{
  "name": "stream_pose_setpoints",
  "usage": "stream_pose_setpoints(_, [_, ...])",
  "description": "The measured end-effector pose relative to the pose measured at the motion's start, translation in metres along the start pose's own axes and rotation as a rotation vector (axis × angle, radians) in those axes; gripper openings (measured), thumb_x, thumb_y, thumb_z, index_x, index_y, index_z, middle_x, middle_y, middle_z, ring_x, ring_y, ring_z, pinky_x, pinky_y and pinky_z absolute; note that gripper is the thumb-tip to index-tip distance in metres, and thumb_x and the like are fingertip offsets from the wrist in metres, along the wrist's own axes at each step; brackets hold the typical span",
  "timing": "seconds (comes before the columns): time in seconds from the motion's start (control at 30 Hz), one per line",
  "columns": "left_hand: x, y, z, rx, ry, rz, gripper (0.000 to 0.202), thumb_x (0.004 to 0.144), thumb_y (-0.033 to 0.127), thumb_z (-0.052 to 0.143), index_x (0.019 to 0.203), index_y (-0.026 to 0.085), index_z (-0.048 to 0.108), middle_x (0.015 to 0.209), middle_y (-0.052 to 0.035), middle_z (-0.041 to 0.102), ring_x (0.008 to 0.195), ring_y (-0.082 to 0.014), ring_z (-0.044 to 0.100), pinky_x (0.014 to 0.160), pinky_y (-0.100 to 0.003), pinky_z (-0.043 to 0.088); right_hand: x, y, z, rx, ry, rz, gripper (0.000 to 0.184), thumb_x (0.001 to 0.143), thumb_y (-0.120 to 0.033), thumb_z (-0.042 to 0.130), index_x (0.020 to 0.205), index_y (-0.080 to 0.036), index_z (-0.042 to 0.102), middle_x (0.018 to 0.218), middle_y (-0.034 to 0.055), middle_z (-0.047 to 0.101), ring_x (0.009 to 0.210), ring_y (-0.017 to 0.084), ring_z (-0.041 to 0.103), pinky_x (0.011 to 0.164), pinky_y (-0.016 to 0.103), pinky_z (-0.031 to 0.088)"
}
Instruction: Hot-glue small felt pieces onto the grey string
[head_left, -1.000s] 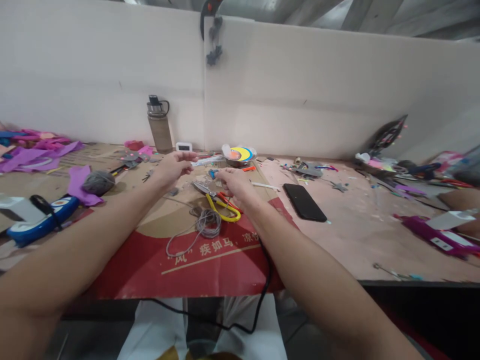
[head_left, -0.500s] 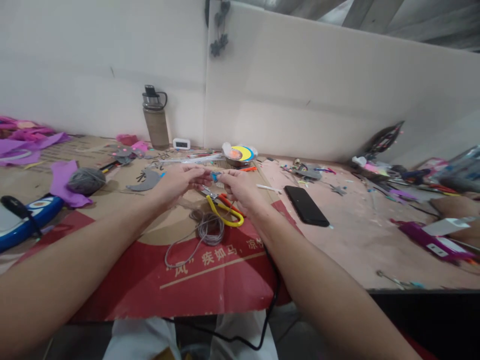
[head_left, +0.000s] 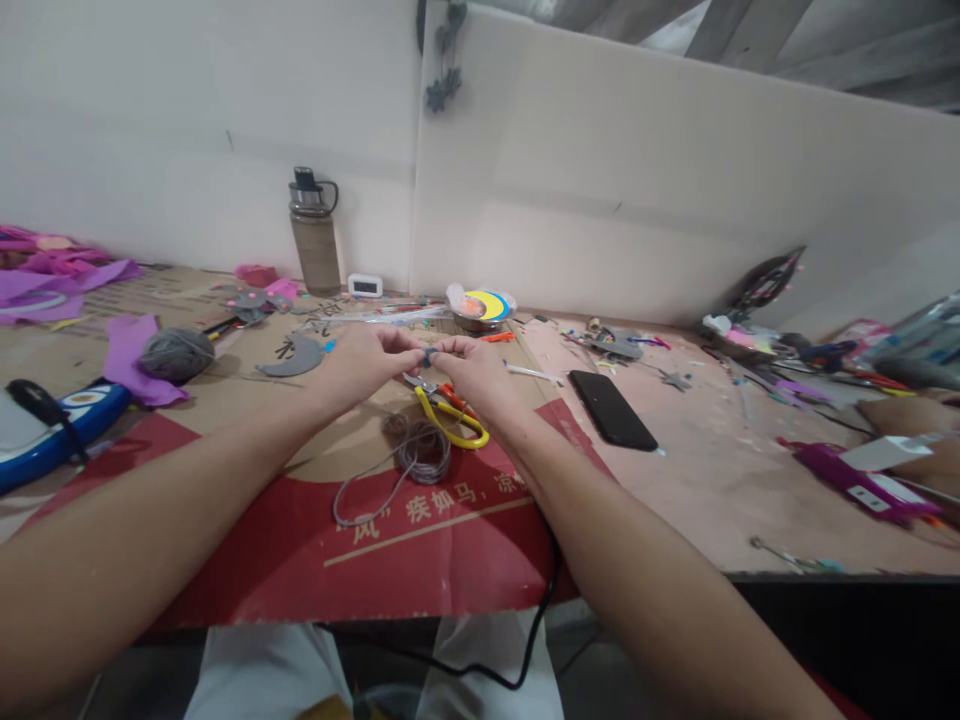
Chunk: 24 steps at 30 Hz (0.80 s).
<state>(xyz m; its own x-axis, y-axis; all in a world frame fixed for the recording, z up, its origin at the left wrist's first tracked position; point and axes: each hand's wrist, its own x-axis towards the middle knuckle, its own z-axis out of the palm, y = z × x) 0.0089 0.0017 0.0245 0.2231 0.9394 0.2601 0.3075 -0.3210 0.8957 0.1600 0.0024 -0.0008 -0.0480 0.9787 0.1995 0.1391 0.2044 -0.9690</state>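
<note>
Between my fingertips, above the cardboard, is a small blue piece [head_left: 428, 357], too small and covered to name. My left hand [head_left: 371, 362] pinches it from one side and my right hand [head_left: 471, 368] from the other, so both are closed. Just below them lie scissors with yellow handles [head_left: 454, 425] and an orange-handled tool [head_left: 456, 398], partly hidden by my right hand. A coil of grey cord [head_left: 424, 455] rests nearer to me, one loop spread leftward. Left of my left hand is a grey crescent-shaped cutout [head_left: 292, 356] with a blue bit beside it.
A water bottle [head_left: 315, 235] and a small white digital display [head_left: 365, 286] stand by the wall. A bowl [head_left: 484, 322] sits at the back. To the right lie a black phone [head_left: 613, 411] and a purple device [head_left: 862, 482]. Grey yarn [head_left: 176, 354] is at left.
My fingertips have closed in further around the small blue piece, so less of it shows. The whole view has shifted slightly; the things on the table stay put.
</note>
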Motion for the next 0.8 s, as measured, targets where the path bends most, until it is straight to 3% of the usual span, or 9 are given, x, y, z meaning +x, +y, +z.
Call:
stream_pose_setpoints(0.23, [0.005,-0.008,0.002,-0.204,0.123,-0.093,0.01,0.072,0.016,0.067,0.063,0.015,0.066,0.056,-0.0036,0.062,0.051,-0.0109,0.054,0.052,-0.023,0.042,0.0,0.004,0.003,-0.031,0.037,-0.074,0.024,0.074,-0.029,0.062,0.094,-0.02,0.053,0.058,-0.0098,0.044,0.05,0.006,0.039,0.049,0.019,0.031])
stream_pose_setpoints(0.43, [0.006,-0.012,0.002,-0.303,0.14,-0.131,0.011,0.072,0.018,0.068,0.063,0.014,0.064,0.059,-0.0028,0.061,0.054,-0.0102,0.055,0.051,-0.021,0.043,-0.003,0.002,0.004,-0.11,0.069,-0.149,0.018,0.081,-0.032,0.055,0.091,-0.018,0.054,0.062,-0.0067,0.048,0.055,0.008,0.042,0.054,0.022,0.033])
stream_pose_setpoints(0.53, [0.007,-0.013,0.001,-0.347,0.153,-0.136,0.01,0.073,0.017,0.067,0.065,0.013,0.063,0.061,-0.0024,0.061,0.057,-0.0101,0.058,0.048,-0.019,0.041,-0.005,0.003,0.005,-0.206,0.096,-0.232,0.013,0.082,-0.029,0.053,0.082,-0.017,0.056,0.065,-0.0048,0.05,0.061,0.01,0.044,0.059,0.023,0.034])
stream_pose_setpoints(0.67, [0.01,-0.013,-0.003,-0.472,0.179,-0.162,0.012,0.077,0.01,0.061,0.065,0.012,0.059,0.059,-0.0009,0.058,0.052,-0.0077,0.059,0.04,-0.015,0.034,-0.007,0.007,0.006,-0.275,0.058,-0.291,0.02,0.084,-0.032,0.05,0.072,-0.018,0.057,0.064,-0.0037,0.05,0.063,0.011,0.044,0.062,0.025,0.033])
stream_pose_setpoints(0.8, [0.016,-0.015,-0.009,-0.635,0.167,-0.177,0.013,0.082,0.008,0.055,0.07,0.01,0.06,0.069,-0.0064,0.067,0.053,-0.0081,0.062,0.042,-0.014,0.042,-0.007,0.008,0.008,-0.225,0.001,-0.293,0.02,0.083,-0.031,0.05,0.073,-0.017,0.059,0.066,-0.0029,0.054,0.064,0.011,0.046,0.063,0.025,0.034])
